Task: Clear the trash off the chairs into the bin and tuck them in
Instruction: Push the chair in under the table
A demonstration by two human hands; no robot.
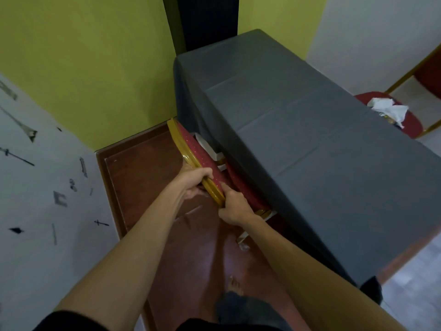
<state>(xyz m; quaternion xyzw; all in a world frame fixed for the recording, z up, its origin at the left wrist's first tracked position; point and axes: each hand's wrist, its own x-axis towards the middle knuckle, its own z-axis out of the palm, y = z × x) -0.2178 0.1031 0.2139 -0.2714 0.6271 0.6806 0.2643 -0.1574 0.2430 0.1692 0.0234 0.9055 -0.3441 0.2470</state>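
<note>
At far left a white wall (35, 187) carries dark scuffs and marks, and beside it a yellow-green wall (90, 68) meets the reddish-brown floor (148, 168). The left hand (194, 183) grips the gold-framed top rail of a red banquet chair (198, 151), its fingers (205, 173) curled over the rail from the outer side. Just beside it, the right hand (235, 206) clasps the same rail at its nearer end, fingers wrapped tight around the frame. This chair stands hard against the near long side of the desk (310, 120), its red seat partly hidden under the hanging grey tablecloth. A white box-like thing (207, 145) shows between the backrest and the cloth; what it is cannot be told. A bare foot (235, 286) rests on the floor below the forearms. On the far side of the desk, at right, a second red chair (415, 126) stands pulled out, well apart from the hands, with crumpled white paper trash (389, 109) lying on its seat.
</note>
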